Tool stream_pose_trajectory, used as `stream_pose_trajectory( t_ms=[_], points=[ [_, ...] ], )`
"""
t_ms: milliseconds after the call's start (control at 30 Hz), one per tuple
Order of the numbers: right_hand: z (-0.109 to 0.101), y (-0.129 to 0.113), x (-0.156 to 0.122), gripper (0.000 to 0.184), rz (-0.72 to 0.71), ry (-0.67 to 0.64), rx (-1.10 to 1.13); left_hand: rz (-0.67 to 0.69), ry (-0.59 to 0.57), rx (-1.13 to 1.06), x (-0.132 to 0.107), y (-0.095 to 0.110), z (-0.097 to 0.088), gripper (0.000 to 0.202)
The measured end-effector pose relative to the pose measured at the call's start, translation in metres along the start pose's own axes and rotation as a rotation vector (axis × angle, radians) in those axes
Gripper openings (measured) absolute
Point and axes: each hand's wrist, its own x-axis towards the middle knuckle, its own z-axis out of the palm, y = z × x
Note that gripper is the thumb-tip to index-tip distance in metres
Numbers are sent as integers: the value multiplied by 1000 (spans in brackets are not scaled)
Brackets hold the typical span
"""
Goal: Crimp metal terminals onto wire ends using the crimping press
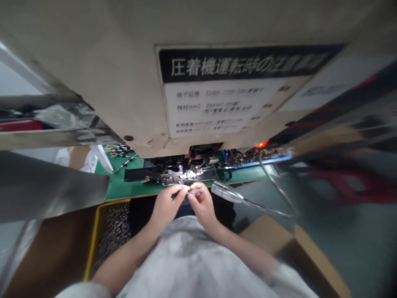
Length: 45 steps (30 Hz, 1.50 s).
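My left hand (167, 203) and my right hand (203, 203) meet just in front of the lit tooling (192, 173) of a crimping machine (133, 107). Both have their fingers pinched together. A thin grey cable (196, 191) runs between them, with my right fingers closed round it. From my left fingertips a short, thin purplish wire end (181, 182) points up toward the tooling. Whether the wire end and the cable are one piece, I cannot make out. The fingertips stand slightly apart from the machine.
A lamp on a flexible neck (226, 191) reaches in at the right. Behind it lies a blue tray (263, 160) of small metallic parts. Dark-ended cables (124, 153) lie on the green bench (130, 191). Below are a yellow-rimmed bin (93, 240) and a cardboard box (266, 234).
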Motion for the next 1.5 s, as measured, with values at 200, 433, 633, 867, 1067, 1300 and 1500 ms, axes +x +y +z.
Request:
stream_pose_trajectory(
  t_ms=[200,433,633,867,1067,1300,1500],
  points=[
    [-12,-13,19,14,-78,-24,-277,4,-133,116,4,9,-5,27],
    [-14,-25,25,10,-192,19,-412,109,-114,311,4,15,1,24],
    [-19,-37,28,14,-247,48,-508,175,10,362,9,6,15,26],
    [-24,-39,32,16,-300,86,-540,197,120,436,14,-3,28,29],
    [-28,-32,36,19,-282,49,-477,211,157,461,16,-4,31,28],
    [-29,-33,40,19,-264,14,-465,198,179,495,20,-3,31,28],
    [-28,-27,39,17,-279,11,-452,201,200,495,20,-4,31,28]
  ],
)
